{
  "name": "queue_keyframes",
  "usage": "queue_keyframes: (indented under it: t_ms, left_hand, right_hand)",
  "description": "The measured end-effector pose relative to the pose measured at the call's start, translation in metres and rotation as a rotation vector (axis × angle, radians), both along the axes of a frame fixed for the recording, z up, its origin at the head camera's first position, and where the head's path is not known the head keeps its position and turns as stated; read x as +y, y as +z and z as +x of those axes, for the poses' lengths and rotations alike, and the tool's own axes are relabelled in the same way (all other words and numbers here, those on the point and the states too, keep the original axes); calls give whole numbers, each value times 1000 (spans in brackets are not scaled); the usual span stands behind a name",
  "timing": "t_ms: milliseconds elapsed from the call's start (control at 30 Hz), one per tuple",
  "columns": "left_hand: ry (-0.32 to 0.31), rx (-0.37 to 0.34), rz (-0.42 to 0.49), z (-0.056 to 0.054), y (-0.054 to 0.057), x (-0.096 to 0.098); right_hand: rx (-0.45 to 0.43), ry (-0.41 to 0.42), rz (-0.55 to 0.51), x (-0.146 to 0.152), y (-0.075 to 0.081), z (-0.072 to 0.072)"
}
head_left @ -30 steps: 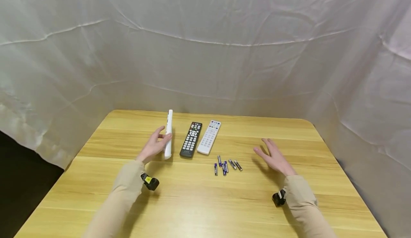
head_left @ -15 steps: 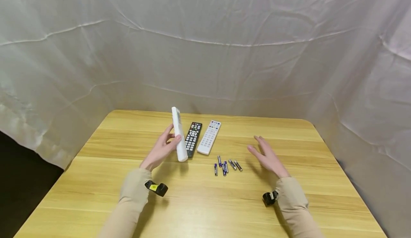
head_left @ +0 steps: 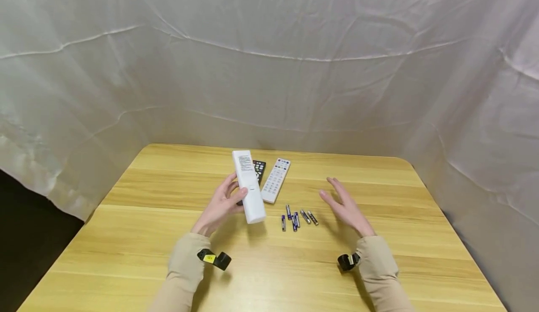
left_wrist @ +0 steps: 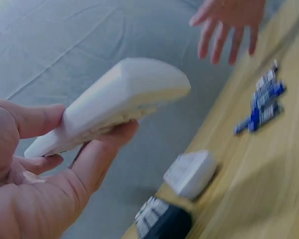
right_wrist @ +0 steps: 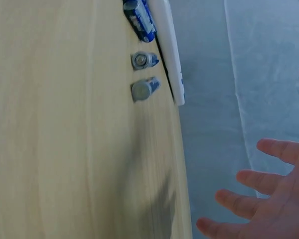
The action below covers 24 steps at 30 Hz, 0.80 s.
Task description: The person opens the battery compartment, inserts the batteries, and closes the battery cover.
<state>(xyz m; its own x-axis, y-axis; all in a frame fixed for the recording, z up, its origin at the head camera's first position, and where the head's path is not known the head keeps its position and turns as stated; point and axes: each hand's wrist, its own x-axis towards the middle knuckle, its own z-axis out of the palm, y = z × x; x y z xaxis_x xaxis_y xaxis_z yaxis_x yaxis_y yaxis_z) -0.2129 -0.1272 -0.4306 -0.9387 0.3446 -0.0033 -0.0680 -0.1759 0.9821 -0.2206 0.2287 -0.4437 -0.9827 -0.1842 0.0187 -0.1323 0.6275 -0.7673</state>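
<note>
My left hand (head_left: 224, 205) grips a white remote control (head_left: 249, 188) by its sides, thumb on one edge and fingers under the button face. Its plain back, with a printed label near the far end, faces up in the head view. In the left wrist view the held remote (left_wrist: 109, 99) is tilted above the table. My right hand (head_left: 347, 210) hovers right of the batteries, fingers spread and holding nothing; the right wrist view also shows this hand (right_wrist: 276, 199) with its fingers apart. Several small batteries (head_left: 294, 221) lie loose on the table between the hands.
A black remote (head_left: 259, 169) lies partly hidden behind the held one. Beside it, a second white remote (head_left: 275, 180) rests buttons up. The wooden table (head_left: 269, 274) ends at a grey fabric backdrop (head_left: 294, 92) behind and at the sides.
My left hand has carried the white remote rightward and toward me, turning it from edge-on to back side up, over the black remote. The right hand has drifted left toward the batteries.
</note>
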Motion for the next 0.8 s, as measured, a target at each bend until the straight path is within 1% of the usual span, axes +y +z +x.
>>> queue_keyframes:
  t_ms: [100,200,400,567,800]
  left_hand:
    - [-35,-12,53,2,1,6]
    - [-60,1,64,4,1,12]
    - [-60,-1,73,6,1,18]
    - [-14,-14,66,7,3,21]
    - [97,-56,-16,7,7,28]
  right_hand:
    - [0,5,-27,-3,1,2]
    - [4,12,-47,-5,1,3]
    - [3,14,-66,-6,2,5]
    - [-9,9,-81,-6,5,8]
    - [5,22,-85,-8,12,10]
